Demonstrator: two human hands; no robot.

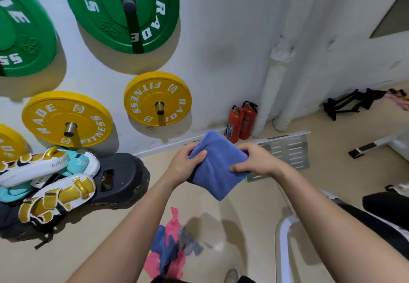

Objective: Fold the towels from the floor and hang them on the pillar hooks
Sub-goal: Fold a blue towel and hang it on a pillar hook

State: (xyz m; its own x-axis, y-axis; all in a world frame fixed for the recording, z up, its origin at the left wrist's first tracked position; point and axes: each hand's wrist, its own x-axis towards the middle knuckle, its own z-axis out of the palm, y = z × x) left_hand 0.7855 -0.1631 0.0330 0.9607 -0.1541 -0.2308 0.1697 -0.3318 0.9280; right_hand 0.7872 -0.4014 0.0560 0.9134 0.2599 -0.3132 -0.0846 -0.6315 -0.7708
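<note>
A blue towel [215, 167], folded into a small thick square, is held in the air in front of me over the floor. My left hand [184, 164] grips its left edge with the thumb on top. My right hand [254, 161] pinches its right edge. Below, on the beige floor between my arms, lies a loose pile of towels [170, 247] in pink, blue and grey. No pillar hook is visible in this view.
Green and yellow weight plates [157, 99] hang on pegs on the white wall. Kick pads and a black shield [66, 185] lie at the left. Two red fire extinguishers [241, 121] stand by white pipes. A metal plate [287, 152] and bench parts sit at the right.
</note>
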